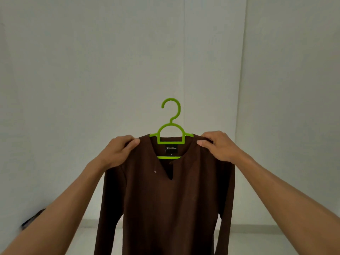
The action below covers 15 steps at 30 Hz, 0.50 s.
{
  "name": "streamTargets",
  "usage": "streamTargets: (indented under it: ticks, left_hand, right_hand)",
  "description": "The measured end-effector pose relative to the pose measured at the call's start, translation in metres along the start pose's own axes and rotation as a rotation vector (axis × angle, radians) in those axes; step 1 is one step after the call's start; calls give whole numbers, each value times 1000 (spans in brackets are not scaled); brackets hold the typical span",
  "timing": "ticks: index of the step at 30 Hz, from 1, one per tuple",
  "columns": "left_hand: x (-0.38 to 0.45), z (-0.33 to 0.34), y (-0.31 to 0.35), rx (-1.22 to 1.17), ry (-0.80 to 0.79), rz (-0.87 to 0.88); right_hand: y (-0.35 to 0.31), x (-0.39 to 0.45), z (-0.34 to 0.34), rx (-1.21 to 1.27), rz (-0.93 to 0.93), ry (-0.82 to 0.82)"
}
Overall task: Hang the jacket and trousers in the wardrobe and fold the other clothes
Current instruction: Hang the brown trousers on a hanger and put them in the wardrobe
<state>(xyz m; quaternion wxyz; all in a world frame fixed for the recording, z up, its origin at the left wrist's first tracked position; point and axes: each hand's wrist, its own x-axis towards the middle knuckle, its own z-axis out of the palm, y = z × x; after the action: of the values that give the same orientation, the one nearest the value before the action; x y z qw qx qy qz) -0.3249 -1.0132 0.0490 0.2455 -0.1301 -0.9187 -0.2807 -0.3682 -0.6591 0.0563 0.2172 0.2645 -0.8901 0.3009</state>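
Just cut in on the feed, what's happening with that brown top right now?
A person holds up a dark brown long-sleeved top that sits on a bright green plastic hanger. The left hand grips the garment's one shoulder and the right hand grips the other, in front of a plain pale wall. The hanger's hook is free, not on any rail, and no wardrobe is in view.

Top (165, 199) on hanger (171, 129); hands (117, 153) (219, 147) at either shoulder; wall (73, 70) behind.
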Motion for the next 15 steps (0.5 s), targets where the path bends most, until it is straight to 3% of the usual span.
streamTargets:
  ticks: [8, 15]
  left_hand:
    - [28, 25, 23, -64, 63, 61]
    - [46, 49, 45, -83, -25, 146]
  right_hand:
    - [32, -15, -33, -60, 42, 31]
    - [40, -41, -67, -116, 142, 98]
